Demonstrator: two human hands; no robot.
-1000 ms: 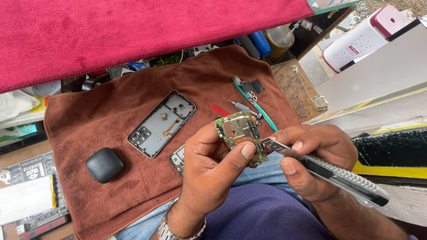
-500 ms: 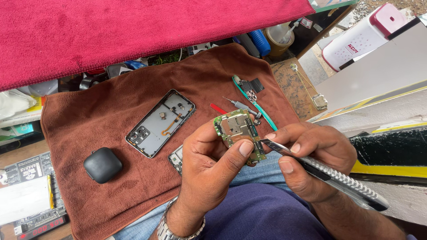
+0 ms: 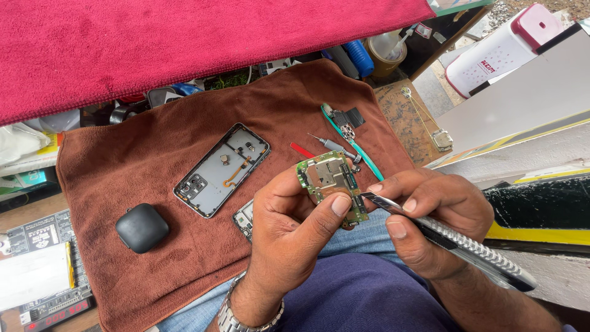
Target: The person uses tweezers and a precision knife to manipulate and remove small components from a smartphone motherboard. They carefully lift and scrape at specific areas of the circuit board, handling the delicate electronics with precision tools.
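In the head view, the left hand (image 3: 289,227) sits at the centre of the frame, its grip clenched on a small green circuit board with metal shields (image 3: 332,184), thumb pressed on the board's lower edge and fingers behind it. The right hand (image 3: 430,221), just right of centre, has its grip closed around a grey retractable utility knife (image 3: 455,243); the blade tip touches the board's right edge. Both hands hover above a brown terry cloth (image 3: 153,264) spread over the person's lap.

On the cloth, left of centre, lies an opened grey phone back housing with a camera cutout (image 3: 221,170). At lower left rests a small black rounded case (image 3: 142,228). Above the board lie a thin red strip (image 3: 301,150), a slim silver screwdriver (image 3: 332,145) and a teal flex cable with a dark connector (image 3: 347,126). A silver metal watch band (image 3: 236,318) circles the left wrist. A crimson towel (image 3: 184,43) fills the upper left of the frame.
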